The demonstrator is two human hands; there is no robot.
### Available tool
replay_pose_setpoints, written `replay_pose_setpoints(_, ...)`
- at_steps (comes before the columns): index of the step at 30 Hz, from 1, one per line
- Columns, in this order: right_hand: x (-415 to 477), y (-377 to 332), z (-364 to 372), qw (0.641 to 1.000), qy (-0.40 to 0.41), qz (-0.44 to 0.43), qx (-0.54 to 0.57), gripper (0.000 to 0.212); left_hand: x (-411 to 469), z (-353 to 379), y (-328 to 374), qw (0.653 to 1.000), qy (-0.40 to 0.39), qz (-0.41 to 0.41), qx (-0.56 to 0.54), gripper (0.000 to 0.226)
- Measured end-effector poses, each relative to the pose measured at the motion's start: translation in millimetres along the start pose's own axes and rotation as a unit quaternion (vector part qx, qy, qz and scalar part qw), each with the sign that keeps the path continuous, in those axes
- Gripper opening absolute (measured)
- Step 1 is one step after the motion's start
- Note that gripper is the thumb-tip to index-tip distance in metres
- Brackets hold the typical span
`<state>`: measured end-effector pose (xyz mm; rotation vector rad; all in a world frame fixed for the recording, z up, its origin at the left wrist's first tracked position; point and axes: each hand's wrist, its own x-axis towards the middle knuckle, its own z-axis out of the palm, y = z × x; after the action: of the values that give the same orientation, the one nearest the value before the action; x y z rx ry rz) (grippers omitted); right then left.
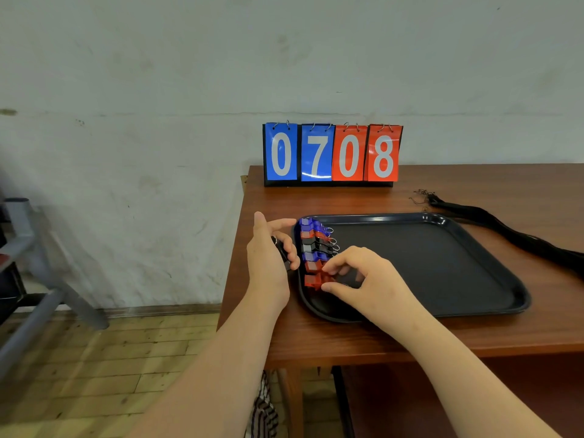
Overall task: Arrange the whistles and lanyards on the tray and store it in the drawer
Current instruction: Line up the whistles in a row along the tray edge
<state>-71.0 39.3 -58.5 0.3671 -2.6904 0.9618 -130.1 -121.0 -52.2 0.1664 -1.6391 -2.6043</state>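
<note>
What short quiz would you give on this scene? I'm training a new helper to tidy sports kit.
1. True or false: the lanyards lie on the tray.
2. Along which edge of the tray does the row of whistles run? A left, B right, C far.
3. Fill in: the right hand pinches a ___ whistle at the row's near end, while the left hand holds a black whistle beside the tray.
Key: 1 false, they lie on the table right of the tray; 2 A; 3 red.
</note>
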Motion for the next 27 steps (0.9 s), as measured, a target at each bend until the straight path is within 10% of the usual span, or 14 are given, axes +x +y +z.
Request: replay_pose_setpoints(27, -2.1, 1.9, 4.6, 0.998, 0.029, -0.023, -0.05, 0.006, 2.2, 0.1, -0.7, 1.0, -0.003, 0.003, -0.006, 0.058)
